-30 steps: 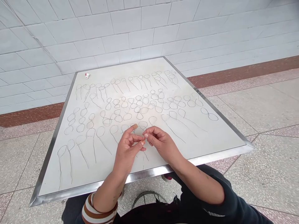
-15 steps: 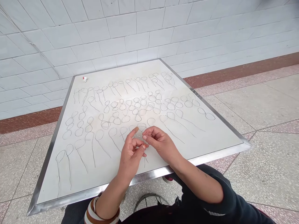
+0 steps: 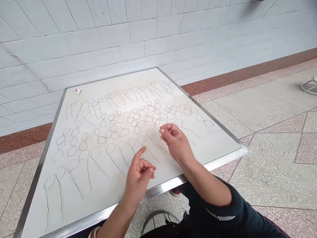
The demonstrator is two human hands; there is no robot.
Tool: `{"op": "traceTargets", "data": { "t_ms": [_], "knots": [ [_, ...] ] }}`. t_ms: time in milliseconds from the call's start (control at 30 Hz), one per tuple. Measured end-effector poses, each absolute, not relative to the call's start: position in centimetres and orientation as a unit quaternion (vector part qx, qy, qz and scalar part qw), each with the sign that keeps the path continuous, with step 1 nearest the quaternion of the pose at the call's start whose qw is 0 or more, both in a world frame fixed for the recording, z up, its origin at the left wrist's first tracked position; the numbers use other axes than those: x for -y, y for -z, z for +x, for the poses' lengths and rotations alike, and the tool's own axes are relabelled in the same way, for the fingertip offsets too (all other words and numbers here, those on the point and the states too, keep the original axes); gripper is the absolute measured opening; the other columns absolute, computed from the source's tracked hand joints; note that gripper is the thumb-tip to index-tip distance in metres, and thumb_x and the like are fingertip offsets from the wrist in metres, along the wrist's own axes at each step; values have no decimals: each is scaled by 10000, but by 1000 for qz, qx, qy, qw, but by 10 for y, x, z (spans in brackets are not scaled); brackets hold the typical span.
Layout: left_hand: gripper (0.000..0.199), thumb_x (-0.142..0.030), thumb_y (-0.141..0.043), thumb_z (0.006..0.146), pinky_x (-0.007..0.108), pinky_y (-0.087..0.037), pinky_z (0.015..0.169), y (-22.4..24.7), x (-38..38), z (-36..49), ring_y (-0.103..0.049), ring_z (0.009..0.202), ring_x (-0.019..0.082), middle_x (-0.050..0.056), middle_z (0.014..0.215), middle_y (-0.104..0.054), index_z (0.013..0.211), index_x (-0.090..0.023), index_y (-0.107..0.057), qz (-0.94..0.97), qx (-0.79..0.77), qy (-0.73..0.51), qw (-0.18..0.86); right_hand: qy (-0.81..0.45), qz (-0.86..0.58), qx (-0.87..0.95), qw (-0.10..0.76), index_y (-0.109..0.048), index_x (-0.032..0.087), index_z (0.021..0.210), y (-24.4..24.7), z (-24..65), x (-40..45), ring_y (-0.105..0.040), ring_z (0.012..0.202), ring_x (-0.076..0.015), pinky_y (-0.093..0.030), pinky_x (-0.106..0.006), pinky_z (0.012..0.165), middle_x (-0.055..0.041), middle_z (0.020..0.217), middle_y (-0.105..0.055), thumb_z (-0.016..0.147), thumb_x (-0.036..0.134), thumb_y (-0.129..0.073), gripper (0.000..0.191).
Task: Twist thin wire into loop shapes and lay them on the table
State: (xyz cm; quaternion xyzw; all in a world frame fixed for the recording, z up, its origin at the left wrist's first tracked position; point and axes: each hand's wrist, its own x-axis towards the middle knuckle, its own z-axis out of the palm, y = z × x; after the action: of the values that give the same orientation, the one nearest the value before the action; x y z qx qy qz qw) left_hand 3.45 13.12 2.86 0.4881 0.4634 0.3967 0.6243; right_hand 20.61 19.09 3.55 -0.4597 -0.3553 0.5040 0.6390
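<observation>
Over the front part of the white table, my right hand [image 3: 173, 137] pinches thumb against fingertips. A thin dark wire loop [image 3: 160, 119] rises from that pinch, overlapping other wires on the tabletop behind it. My left hand [image 3: 140, 175] is lower and to the left, near the front edge. Its thumb presses against the curled fingers while the index finger, with a tan covering on its tip, points outward. Whatever lies in the left pinch, if anything, is too small to make out. Several single-loop wires with long tails, such as one wire [image 3: 110, 152], lie around the hands.
Rows of bent wires, some in figure-eight shapes [image 3: 205, 121], spread across the white table [image 3: 99, 211] with its metal rim [image 3: 218, 163]. A small red-and-white object [image 3: 78, 91] sits at the far left corner. A tiled wall [image 3: 138, 33] stands behind.
My hands have come apart: the right moved up and away with the wire, the left stayed lower. Wire ends that hung below the left hand no longer show there. The view has shifted right.
</observation>
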Motion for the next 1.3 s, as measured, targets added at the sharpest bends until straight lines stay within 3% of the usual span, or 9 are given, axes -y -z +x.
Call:
{"op": "traceTargets", "data": {
  "t_ms": [200,300,433,633,800,933,1067,1167,1300],
  "knots": [
    [520,-370,-655,825,302,-533,709,-47,-129,32,-594,881,176,49,1047,-620,1325,-304,-527,531,-550,-416,492,-529,-426,407,611,-614,230,850,-43,195,-179,-450,658,-96,-392,-251,655,40,752,-521,810,299,-687,109],
    [460,-370,-675,806,303,-519,724,-47,-129,33,-604,801,157,29,971,-651,1253,-294,-602,538,-568,-416,463,-539,-422,423,593,-596,227,835,-48,182,-171,-459,659,-104,-403,-256,652,39,728,-517,804,301,-681,116],
    [353,-382,-651,822,282,-523,667,-40,-131,32,-572,659,126,-8,762,-628,1151,-258,-675,536,-549,-382,515,-540,-435,432,576,-579,226,820,-53,174,-165,-471,656,-114,-419,-263,638,38,711,-513,795,314,-681,137],
    [288,-361,-642,848,245,-516,694,-38,-134,26,-583,720,115,-5,783,-636,1110,-252,-690,494,-511,-408,573,-596,-401,460,521,-579,240,1032,-50,183,-167,-510,755,-126,-432,-290,715,-6,918,-587,864,446,-619,269],
    [255,-312,-647,858,250,-491,721,-36,-133,24,-569,711,104,-14,754,-603,1098,-239,-692,470,-471,-444,600,-626,-419,477,452,-657,225,898,-45,189,-171,-496,773,-126,-405,-292,759,0,884,-600,875,425,-620,205],
    [207,-295,-646,861,259,-474,741,-33,-134,27,-549,714,99,-8,754,-606,1044,-224,-710,437,-437,-447,647,-655,-399,459,449,-699,238,888,-42,189,-172,-525,856,-135,-401,-292,813,7,873,-617,808,339,-708,130],
    [191,-310,-646,862,283,-474,774,-30,-134,29,-566,741,114,11,779,-637,1006,-205,-712,430,-436,-424,667,-671,-390,431,460,-680,226,811,-41,187,-171,-517,773,-117,-409,-280,768,22,810,-604,761,298,-745,109],
    [262,-336,-636,866,329,-476,841,-29,-131,29,-607,848,155,46,895,-676,1093,-211,-674,442,-444,-410,663,-660,-391,424,482,-654,225,792,-42,186,-171,-505,725,-111,-411,-274,724,31,766,-586,748,282,-741,113],
    [419,-336,-673,838,376,-408,993,-42,-125,31,-570,1106,200,65,1211,-627,1240,-282,-570,453,-505,-455,577,-563,-449,477,504,-625,233,805,-44,191,-172,-497,715,-120,-408,-275,682,27,758,-573,789,306,-682,94]
  ]
}}
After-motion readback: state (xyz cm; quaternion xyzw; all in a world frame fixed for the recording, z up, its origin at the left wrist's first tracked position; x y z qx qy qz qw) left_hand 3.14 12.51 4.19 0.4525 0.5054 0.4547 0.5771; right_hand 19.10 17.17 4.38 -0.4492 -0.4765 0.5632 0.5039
